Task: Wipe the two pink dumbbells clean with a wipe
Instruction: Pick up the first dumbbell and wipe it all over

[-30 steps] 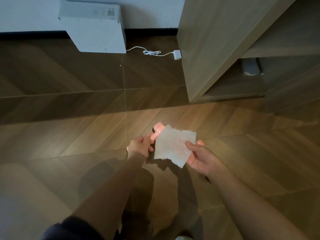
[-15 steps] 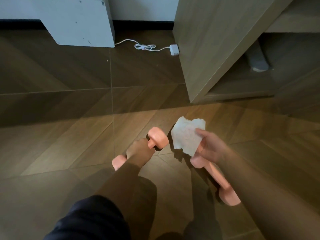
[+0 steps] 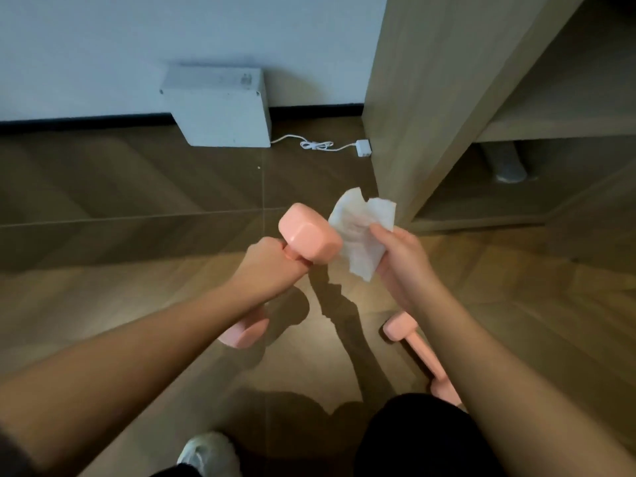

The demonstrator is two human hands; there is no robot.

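Note:
My left hand grips the handle of a pink dumbbell and holds it up off the floor, its upper head tilted toward the right. My right hand pinches a crumpled white wipe, which hangs right beside that upper head, touching or nearly touching it. The dumbbell's lower head shows under my left forearm. The second pink dumbbell lies on the wooden floor at the lower right, partly hidden by my right forearm.
A wooden cabinet with open shelves stands at the right. A white box-shaped device sits against the wall, its white cable and plug on the floor. My shoe and dark-clad knee are at the bottom.
My left hand has lifted the first dumbbell off the floor. My right hand has brought the wipe, now crumpled, up beside its upper head. The view has tilted up toward the wall.

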